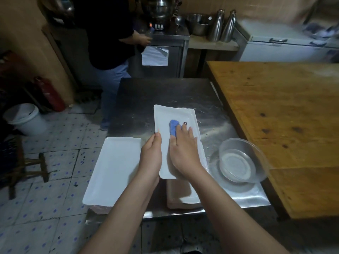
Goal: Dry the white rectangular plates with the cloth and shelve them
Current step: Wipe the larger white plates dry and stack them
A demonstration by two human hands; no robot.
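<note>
- On the steel table (165, 92), straight in front of the person, lies the white plate (176, 112) being dried. Its long axis runs away from the body, and the far end leans a little to the left.
- Its near end lies over a lower plate (183, 197) that pokes out towards the table edge.
- The right hand (183, 149) lies flat on the plate, fingers nearly straight and spread, pressing the blue cloth (173, 127) down near the plate's middle. It does not look to be pinching the cloth.
- The left hand (151, 154) grips the plate's left long rim, thumb on top; the fingers underneath are hidden.
- The plate's far half lies bare ahead of the right fingertips, so the next stroke probably goes forward along the long axis. The right hand is the one placed for it, while the left steadies the rim.
- Another plate (113, 167) sits just left of the left hand, its near corner past the table edge.
- A glass bowl (238, 160) stands to the right, apart from the plates.
- No shelf is in view.
</note>
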